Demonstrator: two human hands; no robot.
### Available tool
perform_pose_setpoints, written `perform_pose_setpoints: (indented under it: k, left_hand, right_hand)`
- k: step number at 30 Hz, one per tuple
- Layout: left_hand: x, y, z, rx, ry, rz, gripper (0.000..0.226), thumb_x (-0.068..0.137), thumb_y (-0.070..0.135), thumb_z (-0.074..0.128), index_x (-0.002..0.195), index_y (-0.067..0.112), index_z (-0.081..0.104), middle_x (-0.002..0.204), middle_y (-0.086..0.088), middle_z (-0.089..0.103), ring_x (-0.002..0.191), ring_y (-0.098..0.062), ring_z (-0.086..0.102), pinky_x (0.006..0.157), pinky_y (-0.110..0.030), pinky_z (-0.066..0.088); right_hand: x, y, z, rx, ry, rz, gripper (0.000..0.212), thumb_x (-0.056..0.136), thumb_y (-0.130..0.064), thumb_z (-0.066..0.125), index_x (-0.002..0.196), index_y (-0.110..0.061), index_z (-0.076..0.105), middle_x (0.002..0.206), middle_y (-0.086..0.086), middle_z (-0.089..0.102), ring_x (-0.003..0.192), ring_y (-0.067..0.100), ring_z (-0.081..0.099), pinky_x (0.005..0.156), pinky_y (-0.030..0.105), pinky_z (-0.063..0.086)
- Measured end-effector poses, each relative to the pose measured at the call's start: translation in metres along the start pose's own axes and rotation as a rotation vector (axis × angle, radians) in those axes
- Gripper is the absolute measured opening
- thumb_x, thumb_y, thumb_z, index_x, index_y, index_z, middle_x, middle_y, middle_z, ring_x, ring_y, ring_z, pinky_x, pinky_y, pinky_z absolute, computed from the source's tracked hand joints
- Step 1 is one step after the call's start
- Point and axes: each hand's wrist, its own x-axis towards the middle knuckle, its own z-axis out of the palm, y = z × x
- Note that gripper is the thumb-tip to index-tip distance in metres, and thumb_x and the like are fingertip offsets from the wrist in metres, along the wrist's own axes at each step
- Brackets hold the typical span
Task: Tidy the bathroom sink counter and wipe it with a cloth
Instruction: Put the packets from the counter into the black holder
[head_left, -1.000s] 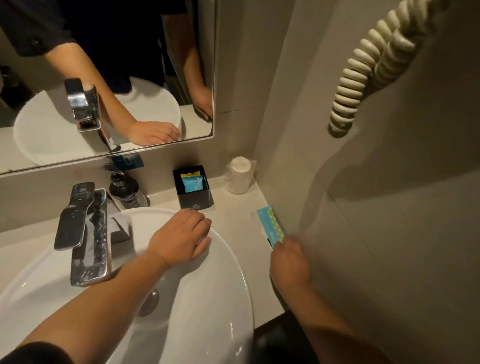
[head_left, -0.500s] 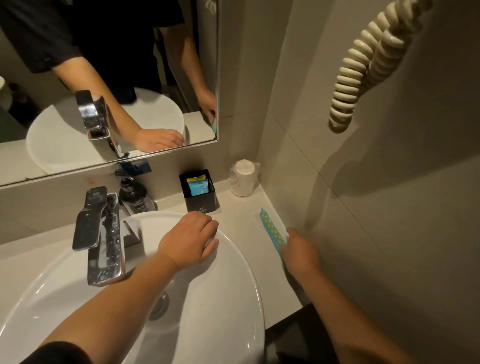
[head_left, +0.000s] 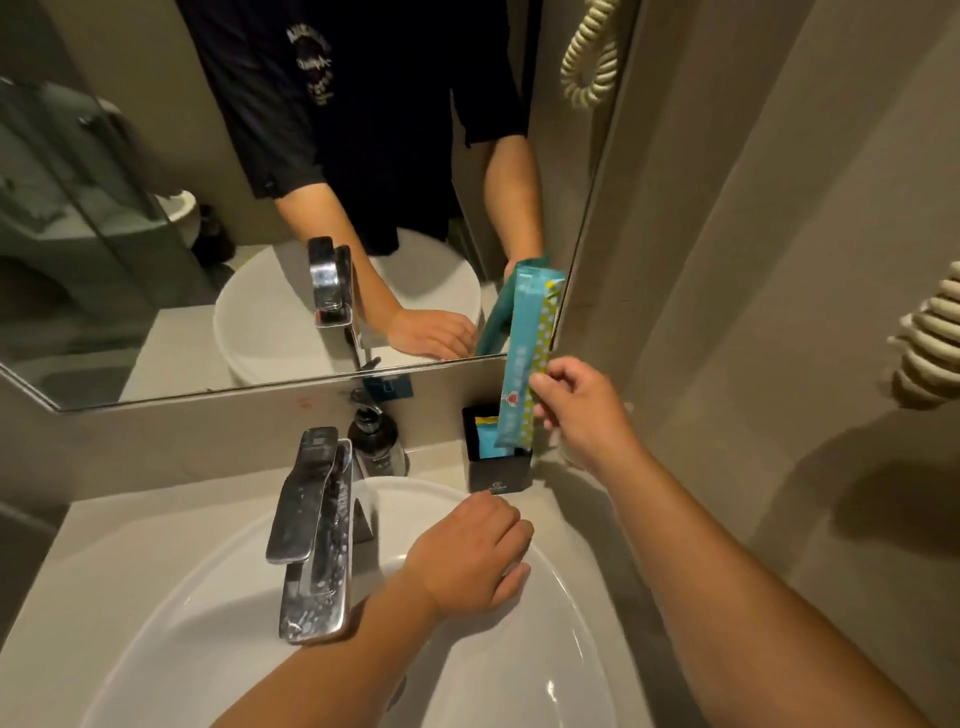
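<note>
Teal packet, yellow dotted edge; black box; white basin.

A small bathroom corner around me, dimly lit in a warm tone.

Plain beige walls close in on my right, with a thin seam running across them. A coiled cream cord hangs high in the corner, and another coil shows at the right edge, throwing a dark shadow below it. A wide mirror covers the wall ahead; in it I see a glass shower screen and a white toilet.
</note>
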Motion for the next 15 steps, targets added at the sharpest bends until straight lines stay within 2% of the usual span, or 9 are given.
perform_pose_setpoints:
  k: [6,9,12,15]
  left_hand:
    - [0.000,-0.002,0.011,-0.008,0.035,-0.004,0.025,0.094,0.033,0.043,0.097,0.010,0.054,0.089,-0.008,0.053,0.083,-0.028,0.045,0.084,-0.039,0.040]
    - [0.000,-0.003,0.013,-0.009,0.051,-0.004,0.025,0.094,0.033,0.042,0.096,0.010,0.052,0.088,-0.008,0.051,0.082,-0.029,0.044,0.082,-0.039,0.039]
    - [0.000,-0.002,0.012,-0.003,0.046,-0.011,0.026,0.094,0.033,0.041,0.096,0.010,0.053,0.089,-0.009,0.052,0.083,-0.029,0.045,0.084,-0.039,0.038]
    - [0.000,-0.001,0.010,0.010,0.023,-0.018,0.028,0.095,0.035,0.041,0.099,0.010,0.054,0.091,-0.009,0.054,0.085,-0.029,0.046,0.085,-0.039,0.040]
  right_hand:
    - [0.014,0.051,0.017,-0.179,-0.044,0.063,0.012,0.086,-0.019,0.065,0.074,-0.021,0.065,0.055,-0.010,0.062,0.049,0.000,0.050,0.049,0.016,0.039]
    - [0.016,0.065,0.016,-0.291,-0.052,0.070,0.008,0.085,-0.024,0.067,0.078,-0.027,0.069,0.071,-0.012,0.067,0.061,-0.005,0.057,0.059,0.018,0.043]
    - [0.019,0.073,0.018,-0.318,-0.027,0.065,0.008,0.083,-0.027,0.068,0.086,-0.022,0.074,0.091,-0.003,0.063,0.081,0.008,0.061,0.071,0.022,0.044]
    - [0.020,0.080,0.017,-0.405,0.016,0.063,0.012,0.084,-0.031,0.067,0.087,-0.021,0.074,0.090,-0.001,0.053,0.080,0.011,0.056,0.068,0.020,0.039]
